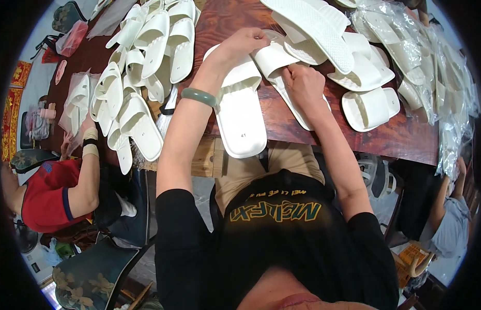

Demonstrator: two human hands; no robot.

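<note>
A white slide slipper (pixel 279 62) lies slantwise on the dark red wooden table (pixel 287 135) in front of me. My left hand (pixel 244 42), with a green bangle on the wrist, is closed at its far end; what the fingertips pinch is too small to make out. My right hand (pixel 305 88) is closed at the near edge of the same slipper's strap and hides part of the footbed. Beneath my left forearm rests a second white slipper (pixel 243 116), sole down, its heel toward me and hanging over the table's edge.
White slippers (pixel 147 41) are piled at the left, and more slippers (pixel 323 39) overlap at the right. Slippers in clear plastic bags (pixel 406 57) fill the far right. A person in red (pixel 59 188) works at the left; another person (pixel 449 222) is at the right.
</note>
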